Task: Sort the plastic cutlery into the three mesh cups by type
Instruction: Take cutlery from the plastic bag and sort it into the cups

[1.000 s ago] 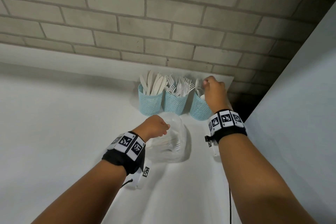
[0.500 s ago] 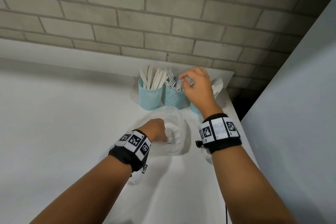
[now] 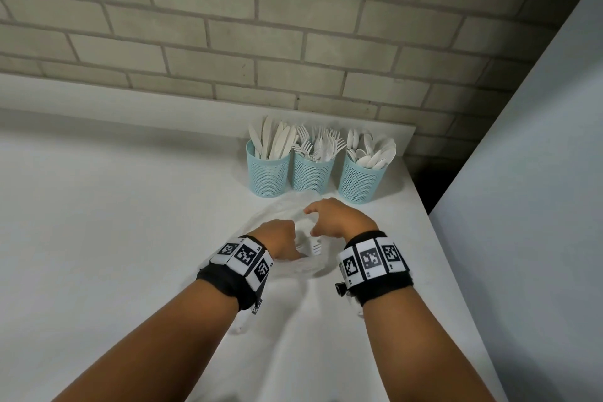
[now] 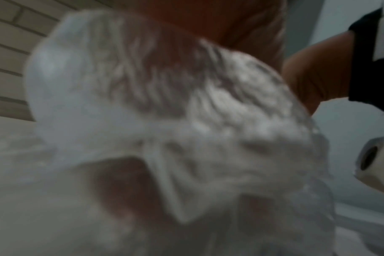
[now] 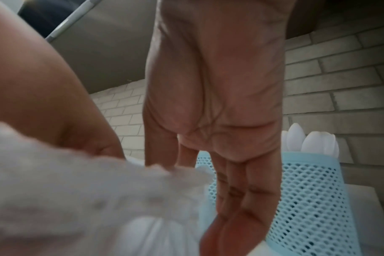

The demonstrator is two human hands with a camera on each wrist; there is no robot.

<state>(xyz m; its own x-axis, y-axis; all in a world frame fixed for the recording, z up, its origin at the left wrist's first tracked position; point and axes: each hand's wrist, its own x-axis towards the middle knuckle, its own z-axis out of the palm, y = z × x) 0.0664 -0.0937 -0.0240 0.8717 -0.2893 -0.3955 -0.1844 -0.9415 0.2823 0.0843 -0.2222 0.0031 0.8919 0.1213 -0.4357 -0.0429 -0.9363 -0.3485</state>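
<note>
Three teal mesh cups stand in a row at the back of the white table: the left cup [image 3: 268, 174] holds knives, the middle cup [image 3: 311, 173] forks, the right cup [image 3: 360, 181] spoons [image 5: 314, 143]. In front of them lies a clear plastic bag [image 3: 303, 266] with a white cutlery handle [image 3: 316, 246] showing inside. My left hand [image 3: 280, 235] grips the bag's edge in a fist. My right hand [image 3: 315, 220] hovers over the bag's mouth, fingers [image 5: 232, 199] straight and pointing down, holding nothing. The bag [image 4: 164, 112] fills the blurred left wrist view.
A brick wall [image 3: 293, 42] runs behind the cups. A tall grey panel [image 3: 528, 206] stands along the right, close to the table's right edge [image 3: 434, 238]. The white tabletop [image 3: 114, 222] stretches away to the left.
My right hand left the spoon cup, passed over the fork cup and came back down to the bag's mouth. My left hand kept its grip on the bag.
</note>
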